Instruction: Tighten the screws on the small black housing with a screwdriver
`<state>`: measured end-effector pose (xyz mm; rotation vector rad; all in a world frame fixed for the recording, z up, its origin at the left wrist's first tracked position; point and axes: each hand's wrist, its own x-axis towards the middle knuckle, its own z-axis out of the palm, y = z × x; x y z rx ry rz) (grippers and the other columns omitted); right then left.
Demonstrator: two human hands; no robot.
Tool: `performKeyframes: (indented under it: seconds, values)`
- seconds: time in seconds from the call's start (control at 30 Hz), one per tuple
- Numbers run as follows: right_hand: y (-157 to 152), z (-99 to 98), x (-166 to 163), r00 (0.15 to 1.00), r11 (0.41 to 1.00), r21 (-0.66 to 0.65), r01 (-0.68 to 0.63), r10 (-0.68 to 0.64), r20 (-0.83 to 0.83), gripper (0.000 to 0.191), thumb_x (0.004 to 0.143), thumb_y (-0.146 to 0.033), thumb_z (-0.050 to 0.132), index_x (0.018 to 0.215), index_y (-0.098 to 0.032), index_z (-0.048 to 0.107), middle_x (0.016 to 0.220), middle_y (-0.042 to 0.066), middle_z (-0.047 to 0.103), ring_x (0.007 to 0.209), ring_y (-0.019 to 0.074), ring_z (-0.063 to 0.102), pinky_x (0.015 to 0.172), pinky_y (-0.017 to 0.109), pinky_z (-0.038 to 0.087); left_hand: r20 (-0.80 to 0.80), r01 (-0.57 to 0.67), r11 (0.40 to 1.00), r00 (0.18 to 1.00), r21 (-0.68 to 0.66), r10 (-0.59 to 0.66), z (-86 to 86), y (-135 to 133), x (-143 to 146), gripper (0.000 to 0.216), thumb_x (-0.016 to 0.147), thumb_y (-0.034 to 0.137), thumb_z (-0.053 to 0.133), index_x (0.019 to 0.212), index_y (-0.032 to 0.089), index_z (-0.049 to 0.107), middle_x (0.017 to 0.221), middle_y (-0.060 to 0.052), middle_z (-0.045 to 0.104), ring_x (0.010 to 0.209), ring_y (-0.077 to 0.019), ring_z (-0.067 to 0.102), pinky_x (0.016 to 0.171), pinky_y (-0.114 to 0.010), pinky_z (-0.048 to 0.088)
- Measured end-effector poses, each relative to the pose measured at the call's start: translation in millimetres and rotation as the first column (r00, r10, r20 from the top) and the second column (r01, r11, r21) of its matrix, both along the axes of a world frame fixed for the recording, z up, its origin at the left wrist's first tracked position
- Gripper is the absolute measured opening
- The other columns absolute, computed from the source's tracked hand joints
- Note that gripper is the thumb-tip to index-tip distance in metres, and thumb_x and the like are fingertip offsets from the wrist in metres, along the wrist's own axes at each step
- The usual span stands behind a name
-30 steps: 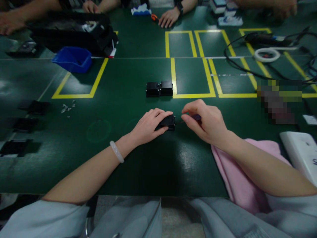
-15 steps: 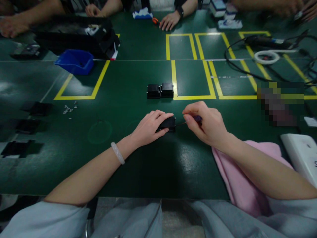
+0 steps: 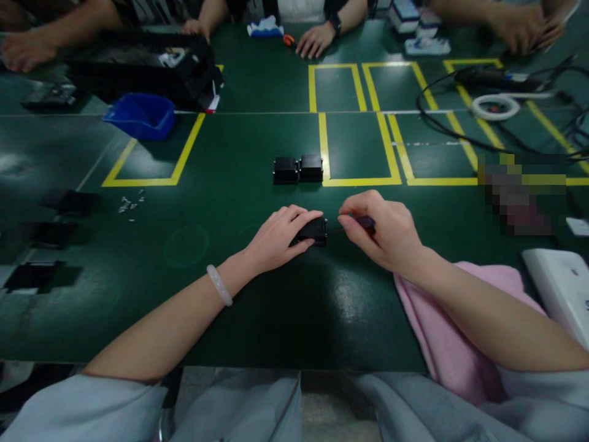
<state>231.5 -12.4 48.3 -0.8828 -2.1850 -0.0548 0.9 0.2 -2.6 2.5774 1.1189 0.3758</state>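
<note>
A small black box-shaped part (image 3: 315, 229) lies on the green table in front of me. My left hand (image 3: 280, 240) grips it from the left, thumb on the near side and fingers over the far side. To its right, my right hand (image 3: 383, 229) is closed around the dark handle of a screwdriver (image 3: 367, 222). The thin shaft points left at the part's right side, where small metal bits show; whether the tip touches is too small to tell. Two similar black parts (image 3: 298, 169) sit side by side farther back.
Small screws (image 3: 130, 202) and several black pieces (image 3: 34, 276) lie at left. Behind them stand a blue bin (image 3: 142, 116) and a long black housing (image 3: 138, 67). A pink cloth (image 3: 460, 319), a white box (image 3: 559, 288) and cables (image 3: 432, 132) are on the right. Co-workers' hands (image 3: 316, 40) rest across the table.
My hands stay nearly in place, the right hand shifting only slightly around the screwdriver. Across the table, the co-workers' hands at far left and far right have moved a little.
</note>
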Motion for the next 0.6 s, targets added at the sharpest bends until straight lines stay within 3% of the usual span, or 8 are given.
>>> performKeyframes:
  seconds: [0.17, 0.33, 0.6]
  values:
    - [-0.5, 0.6, -1.0, 0.999, 1.000, -0.022, -0.007, 0.006, -0.041, 0.013, 0.092, -0.019, 0.048, 0.102, -0.016, 0.055, 0.069, -0.003, 0.063, 0.057, 0.0104, 0.064, 0.055, 0.021, 0.046, -0.013, -0.003, 1.000, 1.000, -0.013, 0.003, 1.9, -0.5, 0.4, 0.051, 0.095, 0.032, 0.054, 0.143, 0.022, 0.041, 0.128, -0.010, 0.052, 0.110, -0.0262, 0.051, 0.094, -0.041, 0.044]
    - [0.3, 0.8, -0.3, 1.000, 1.000, 0.002, -0.012, 0.012, -0.013, 0.015, 0.095, -0.029, 0.049, 0.096, -0.016, 0.056, 0.065, -0.003, 0.061, 0.053, 0.0102, 0.061, 0.052, 0.022, 0.045, -0.009, -0.002, 1.000, 1.000, -0.007, 0.002, 1.1, -0.3, 0.2, 0.051, 0.095, 0.033, 0.054, 0.143, 0.021, 0.040, 0.129, -0.010, 0.052, 0.110, -0.0267, 0.051, 0.095, -0.041, 0.044]
    - [-1.1, 2.0, 0.0, 1.000, 0.999, -0.034, -0.014, 0.014, -0.010, 0.013, 0.094, -0.023, 0.044, 0.102, -0.018, 0.054, 0.069, -0.003, 0.064, 0.055, 0.0100, 0.062, 0.054, 0.022, 0.045, -0.010, -0.006, 1.000, 1.000, -0.005, 0.006, 0.5, -0.1, -0.2, 0.051, 0.095, 0.033, 0.054, 0.143, 0.022, 0.041, 0.128, -0.011, 0.052, 0.110, -0.0267, 0.051, 0.094, -0.041, 0.044]
